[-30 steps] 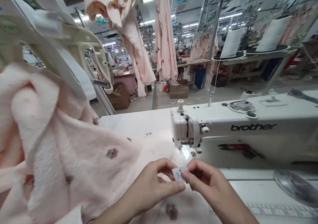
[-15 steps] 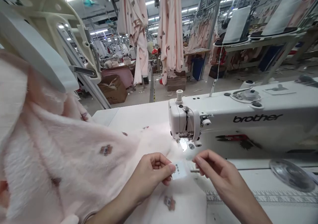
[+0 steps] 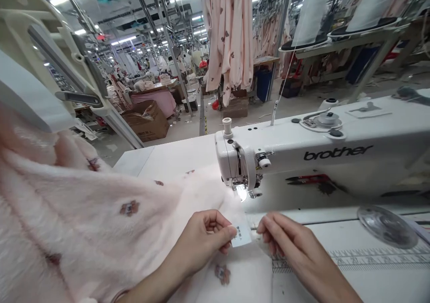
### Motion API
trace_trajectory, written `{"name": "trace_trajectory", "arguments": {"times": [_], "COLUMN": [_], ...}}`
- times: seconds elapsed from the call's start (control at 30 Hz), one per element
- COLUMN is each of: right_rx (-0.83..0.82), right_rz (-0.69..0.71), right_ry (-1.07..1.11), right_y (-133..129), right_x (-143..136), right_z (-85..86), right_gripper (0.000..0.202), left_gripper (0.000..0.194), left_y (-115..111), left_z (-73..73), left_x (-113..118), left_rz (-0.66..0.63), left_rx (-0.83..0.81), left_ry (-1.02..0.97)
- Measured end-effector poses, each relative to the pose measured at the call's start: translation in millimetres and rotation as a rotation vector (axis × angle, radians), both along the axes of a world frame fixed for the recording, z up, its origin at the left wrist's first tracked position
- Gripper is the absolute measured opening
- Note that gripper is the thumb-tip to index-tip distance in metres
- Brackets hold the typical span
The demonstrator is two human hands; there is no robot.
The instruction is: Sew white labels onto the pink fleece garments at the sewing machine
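Spreading over the white tabletop (image 3: 174, 157), the soft pink plush cloth with brown printed motifs (image 3: 101, 195) is lying beneath the left hand (image 3: 201, 235), which is pinching a small white printed label (image 3: 243, 235) between thumb and curled fingers, presumably leaving its far edge free. The label is sitting near the needle end of the white sewing machine (image 3: 289, 146), while the right hand (image 3: 289, 240), fingers curled inward, is hovering just beside it (whether those fingertips are gripping anything, I cannot tell).
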State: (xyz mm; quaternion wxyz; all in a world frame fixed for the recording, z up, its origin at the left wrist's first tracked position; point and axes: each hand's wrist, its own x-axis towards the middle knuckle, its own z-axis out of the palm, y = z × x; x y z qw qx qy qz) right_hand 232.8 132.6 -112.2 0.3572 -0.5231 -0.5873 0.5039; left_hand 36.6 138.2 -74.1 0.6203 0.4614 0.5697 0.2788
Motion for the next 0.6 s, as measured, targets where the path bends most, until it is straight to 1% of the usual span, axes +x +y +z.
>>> {"name": "trace_trajectory", "arguments": {"times": [0.1, 0.2, 0.23, 0.33, 0.47, 0.5, 0.53, 0.6], "right_rx": [0.019, 0.012, -0.003, -0.033, -0.034, 0.002, 0.076, 0.337], "right_rz": [0.067, 0.074, 0.096, 0.144, 0.102, 0.108, 0.121, 0.137], "right_ry": [-0.007, -0.038, -0.048, -0.085, -0.134, -0.17, -0.218, -0.346], "right_y": [-8.9, -14.6, -15.2, -15.3, -17.7, -19.0, -20.3, -22.7], "right_x": [-6.6, -13.0, -12.1, 0.8, 26.6, 31.0, 33.7, 33.7], "right_z": [1.3, 3.9, 3.8, -1.0, -15.7, -19.9, -24.0, -31.4], "right_gripper": [0.038, 0.036, 0.036, 0.037, 0.037, 0.035, 0.03, 0.02], "left_gripper": [0.035, 0.032, 0.031, 0.031, 0.032, 0.032, 0.032, 0.03], "left_y": [-0.2, -2.9, -3.9, -4.7, -1.9, -1.3, -0.7, 1.3], "left_z": [1.3, 0.5, -0.2, -1.4, 2.3, 3.8, 5.1, 5.9], "left_x": [3.6, 7.8, 8.7, 7.4, -3.1, -6.3, -9.2, -14.1], "left_rz": [-0.002, -0.025, -0.037, -0.048, -0.01, -0.01, -0.016, -0.04], "left_rx": [0.034, 0.061, 0.057, 0.048, 0.087, 0.08, 0.069, 0.086], "left_ry": [0.007, 0.038, 0.048, 0.063, 0.059, 0.058, 0.062, 0.119]}}
